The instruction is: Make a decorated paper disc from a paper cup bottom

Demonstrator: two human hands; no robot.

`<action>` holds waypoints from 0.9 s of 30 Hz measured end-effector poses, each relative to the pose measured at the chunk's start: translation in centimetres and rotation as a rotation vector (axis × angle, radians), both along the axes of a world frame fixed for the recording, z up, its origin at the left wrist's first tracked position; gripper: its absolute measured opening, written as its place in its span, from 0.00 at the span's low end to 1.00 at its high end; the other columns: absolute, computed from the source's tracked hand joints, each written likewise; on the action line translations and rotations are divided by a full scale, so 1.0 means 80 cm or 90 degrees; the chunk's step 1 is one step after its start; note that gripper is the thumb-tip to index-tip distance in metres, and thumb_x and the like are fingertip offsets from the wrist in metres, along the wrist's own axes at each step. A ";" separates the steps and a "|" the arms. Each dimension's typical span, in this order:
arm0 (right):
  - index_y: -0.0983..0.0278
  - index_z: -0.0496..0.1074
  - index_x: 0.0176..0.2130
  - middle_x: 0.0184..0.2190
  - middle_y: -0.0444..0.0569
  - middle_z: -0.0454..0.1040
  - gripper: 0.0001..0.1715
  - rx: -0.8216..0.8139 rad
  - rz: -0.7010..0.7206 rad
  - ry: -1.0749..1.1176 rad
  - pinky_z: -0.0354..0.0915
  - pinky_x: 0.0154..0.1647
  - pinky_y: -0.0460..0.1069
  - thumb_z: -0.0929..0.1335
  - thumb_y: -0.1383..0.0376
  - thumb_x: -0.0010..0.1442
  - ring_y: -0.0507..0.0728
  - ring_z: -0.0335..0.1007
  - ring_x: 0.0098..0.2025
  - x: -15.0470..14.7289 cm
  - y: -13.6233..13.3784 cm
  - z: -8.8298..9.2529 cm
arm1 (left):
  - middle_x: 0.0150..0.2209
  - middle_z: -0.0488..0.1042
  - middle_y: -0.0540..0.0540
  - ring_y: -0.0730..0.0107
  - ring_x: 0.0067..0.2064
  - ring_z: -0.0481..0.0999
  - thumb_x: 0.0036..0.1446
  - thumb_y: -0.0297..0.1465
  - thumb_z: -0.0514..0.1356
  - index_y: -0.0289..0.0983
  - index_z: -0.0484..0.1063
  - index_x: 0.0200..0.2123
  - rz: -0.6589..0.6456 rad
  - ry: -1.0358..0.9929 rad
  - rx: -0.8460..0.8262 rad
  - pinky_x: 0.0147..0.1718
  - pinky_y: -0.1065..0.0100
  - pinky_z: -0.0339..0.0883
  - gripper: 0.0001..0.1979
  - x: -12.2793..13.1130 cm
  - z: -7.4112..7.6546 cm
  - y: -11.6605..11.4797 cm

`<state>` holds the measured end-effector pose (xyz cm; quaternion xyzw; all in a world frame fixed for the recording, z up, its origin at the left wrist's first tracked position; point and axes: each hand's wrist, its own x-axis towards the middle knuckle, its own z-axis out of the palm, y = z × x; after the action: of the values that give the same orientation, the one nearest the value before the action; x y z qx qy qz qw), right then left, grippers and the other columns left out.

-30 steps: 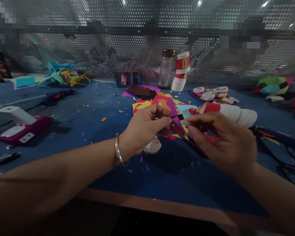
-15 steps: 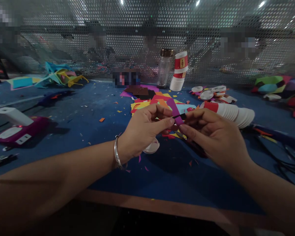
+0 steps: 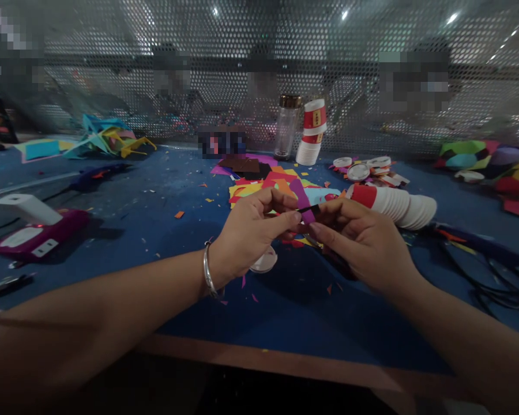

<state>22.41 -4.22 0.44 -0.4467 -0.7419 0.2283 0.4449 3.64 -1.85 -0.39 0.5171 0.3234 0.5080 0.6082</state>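
My left hand (image 3: 251, 233), with a silver bangle on the wrist, pinches a purple paper strip (image 3: 303, 199) between thumb and fingers. My right hand (image 3: 363, 242) meets it from the right, its fingers closed on the same strip and on a small black piece (image 3: 313, 208) lying across it. Both hands hover just above the blue table (image 3: 164, 219). A white round lid (image 3: 264, 262) lies under my left hand. Beyond the hands are coloured paper scraps (image 3: 263, 184).
A stack of red-rimmed paper cups (image 3: 393, 204) lies on its side to the right. Upright cups (image 3: 312, 132) and a glass jar (image 3: 286, 127) stand by the perforated screen. A purple device (image 3: 34, 233) sits at left, black cables (image 3: 493, 271) at right.
My right hand has moved left to close on the strip beside my left hand's fingers. The view has shifted slightly.
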 end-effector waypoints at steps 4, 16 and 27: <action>0.62 0.76 0.36 0.31 0.46 0.81 0.06 -0.002 -0.004 0.012 0.68 0.24 0.46 0.74 0.63 0.60 0.53 0.75 0.29 0.000 0.000 0.000 | 0.32 0.75 0.54 0.81 0.29 0.75 0.51 0.26 0.70 0.34 0.73 0.35 0.015 0.005 0.052 0.31 0.75 0.73 0.09 0.000 -0.003 0.002; 0.61 0.75 0.35 0.23 0.41 0.74 0.06 0.041 -0.039 -0.010 0.59 0.20 0.44 0.73 0.62 0.63 0.49 0.65 0.22 -0.001 -0.004 0.003 | 0.34 0.75 0.52 0.77 0.34 0.74 0.51 0.26 0.69 0.36 0.74 0.37 0.023 0.055 0.108 0.35 0.74 0.69 0.10 0.001 -0.005 0.001; 0.60 0.74 0.33 0.22 0.39 0.71 0.07 0.068 -0.050 -0.044 0.57 0.19 0.45 0.72 0.62 0.64 0.49 0.63 0.20 0.000 -0.004 0.003 | 0.32 0.73 0.52 0.75 0.34 0.74 0.52 0.25 0.68 0.38 0.71 0.38 0.026 0.071 0.158 0.34 0.73 0.69 0.11 0.002 -0.002 -0.002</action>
<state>22.41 -4.53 0.65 -0.4589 -0.7498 0.1549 0.4509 3.82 -2.02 -0.59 0.6089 0.3019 0.5269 0.5104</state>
